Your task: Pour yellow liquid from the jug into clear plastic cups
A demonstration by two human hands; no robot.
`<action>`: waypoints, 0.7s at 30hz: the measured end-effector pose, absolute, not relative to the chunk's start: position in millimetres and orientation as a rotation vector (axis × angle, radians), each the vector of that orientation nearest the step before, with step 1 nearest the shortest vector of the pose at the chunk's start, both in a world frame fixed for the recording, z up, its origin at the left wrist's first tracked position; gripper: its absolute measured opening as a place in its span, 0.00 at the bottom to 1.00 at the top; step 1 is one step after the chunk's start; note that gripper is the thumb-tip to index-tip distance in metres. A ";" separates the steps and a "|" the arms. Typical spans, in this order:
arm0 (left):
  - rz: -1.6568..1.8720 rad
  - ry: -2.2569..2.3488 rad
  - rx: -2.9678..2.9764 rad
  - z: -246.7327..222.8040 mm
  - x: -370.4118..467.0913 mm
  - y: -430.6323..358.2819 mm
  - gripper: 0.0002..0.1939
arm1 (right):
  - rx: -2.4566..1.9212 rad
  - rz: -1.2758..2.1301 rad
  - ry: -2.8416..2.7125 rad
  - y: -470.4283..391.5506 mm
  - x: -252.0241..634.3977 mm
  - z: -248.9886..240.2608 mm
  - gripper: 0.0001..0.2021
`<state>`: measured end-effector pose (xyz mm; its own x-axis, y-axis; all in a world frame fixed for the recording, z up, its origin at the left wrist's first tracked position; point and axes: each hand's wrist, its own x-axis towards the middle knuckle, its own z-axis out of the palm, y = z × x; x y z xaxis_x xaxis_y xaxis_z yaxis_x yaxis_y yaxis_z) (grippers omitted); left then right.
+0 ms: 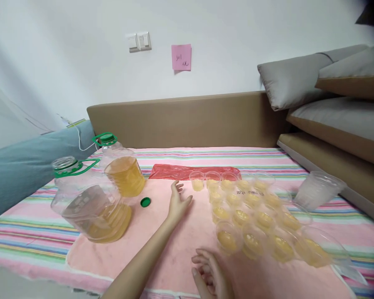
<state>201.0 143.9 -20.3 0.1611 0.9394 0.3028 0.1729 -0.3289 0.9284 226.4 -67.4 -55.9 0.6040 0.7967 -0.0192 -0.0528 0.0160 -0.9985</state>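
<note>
My left hand [178, 200] reaches over the pink towel [171, 253], open and holding nothing, with thumb and fingers apart. It is left of the nearest clear plastic cup [198, 182] in the back row. Closer to me, my right hand [210, 272] is loosely curled with its fingers apart and nothing in it. Beyond it stand rows of clear cups [240, 216] with yellow liquid. On the left, a large uncapped jug [93, 211] holds a little yellow liquid. Behind it a second jug [124, 170] wears its green cap. A loose green cap [145, 202] lies on the towel.
A stack of clear cups [319, 189] lies tilted at the right. Red plastic [171, 171] lies behind the cups. Grey and brown cushions [302, 79] are piled at the right, and a brown backrest [187, 122] runs along the wall. A striped cloth [28, 220] covers the surface.
</note>
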 end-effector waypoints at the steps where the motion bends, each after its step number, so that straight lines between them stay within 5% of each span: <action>1: 1.232 1.078 1.670 -18.1 188.9 136.1 0.32 | -1.400 0.753 -0.681 -67.0 227.6 -54.6 0.24; 5: 1.198 1.063 1.741 -12.8 138.4 100.1 0.21 | -1.346 0.793 -0.722 -65.4 232.2 -45.6 0.21; 16: 1.168 1.070 2.076 -11.8 71.4 44.7 0.16 | -1.254 0.810 -1.055 -87.2 248.5 5.1 0.08; 21: 1.132 0.885 2.423 -13.9 37.0 50.8 0.14 | -1.354 0.426 -1.099 -123.3 346.2 62.1 0.10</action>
